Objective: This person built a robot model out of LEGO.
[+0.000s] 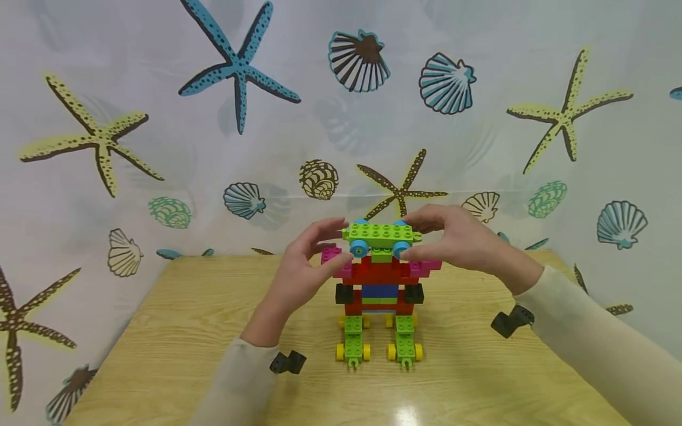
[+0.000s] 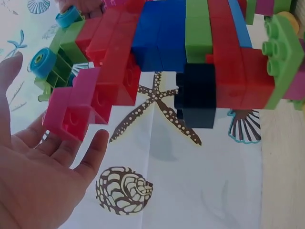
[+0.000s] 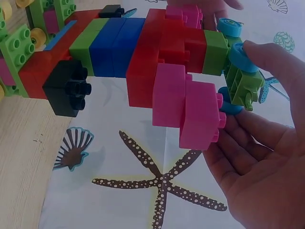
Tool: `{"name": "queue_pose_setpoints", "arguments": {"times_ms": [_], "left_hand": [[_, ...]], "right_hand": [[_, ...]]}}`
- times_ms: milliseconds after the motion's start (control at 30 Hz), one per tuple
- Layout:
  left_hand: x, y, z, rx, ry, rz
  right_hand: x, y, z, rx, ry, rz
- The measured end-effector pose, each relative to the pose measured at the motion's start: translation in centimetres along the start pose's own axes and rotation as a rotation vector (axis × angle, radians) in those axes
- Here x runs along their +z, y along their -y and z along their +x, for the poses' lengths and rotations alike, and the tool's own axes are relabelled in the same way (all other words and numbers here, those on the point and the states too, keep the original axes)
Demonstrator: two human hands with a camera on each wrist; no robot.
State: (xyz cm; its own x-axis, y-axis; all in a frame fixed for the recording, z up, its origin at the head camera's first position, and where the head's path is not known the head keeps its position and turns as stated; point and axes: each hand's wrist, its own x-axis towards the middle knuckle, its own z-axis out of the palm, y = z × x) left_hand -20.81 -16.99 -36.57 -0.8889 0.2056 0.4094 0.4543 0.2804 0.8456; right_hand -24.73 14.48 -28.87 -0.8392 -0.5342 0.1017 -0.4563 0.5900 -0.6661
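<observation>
A toy figure of stacked bricks [image 1: 379, 273] stands upright on the table, with red, blue, green, black and pink parts. On its top sits a lime-green wheeled base [image 1: 379, 234] with blue wheels. My right hand [image 1: 453, 239] pinches this base at its right end, thumb on a blue wheel [image 3: 244, 57] and fingers at the opposite wheel. My left hand [image 1: 306, 266] is spread around the left side, thumb and fingers apart, close to the stepped pink bricks [image 2: 71, 107]; whether its fingertips touch them I cannot tell.
The figure's two feet are green wheeled bases [image 1: 353, 340] with yellow wheels, resting on the wooden table [image 1: 213, 319]. Black side bricks [image 1: 414, 294] stick out from its middle. Behind the table hangs a white cloth [image 1: 298, 136] printed with starfish and shells.
</observation>
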Motion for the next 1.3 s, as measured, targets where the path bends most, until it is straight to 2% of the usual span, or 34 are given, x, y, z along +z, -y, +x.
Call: {"name": "queue_pose_setpoints", "arguments": {"times_ms": [133,367,667,833,1133,1300], "left_hand": [[0.4,-0.78,0.17,-0.039,0.028,-0.021],[0.72,-1.04,0.35,-0.096,0.054,-0.064],[0.56,-0.88,0.34,-0.086,0.075,-0.068],[0.44,-0.69,0.27,-0.085,0.08,-0.038],[0.42,-0.59,0.04,-0.109,0.073,-0.008],[0.49,-0.65,-0.02,-0.142,0.074,-0.019]], "right_hand": [[0.06,-0.07,-0.08,-0.011,-0.002,-0.009],[0.03,-0.56,-0.35,-0.033,0.009,0.017],[-0.01,-0.73,-0.18,-0.046,0.013,0.01],[0.07,-0.67,-0.15,-0.048,0.023,-0.021],[0.21,-0.67,-0.1,-0.052,0.033,-0.045],[0.14,-0.7,-0.13,-0.047,0.037,-0.033]]}}
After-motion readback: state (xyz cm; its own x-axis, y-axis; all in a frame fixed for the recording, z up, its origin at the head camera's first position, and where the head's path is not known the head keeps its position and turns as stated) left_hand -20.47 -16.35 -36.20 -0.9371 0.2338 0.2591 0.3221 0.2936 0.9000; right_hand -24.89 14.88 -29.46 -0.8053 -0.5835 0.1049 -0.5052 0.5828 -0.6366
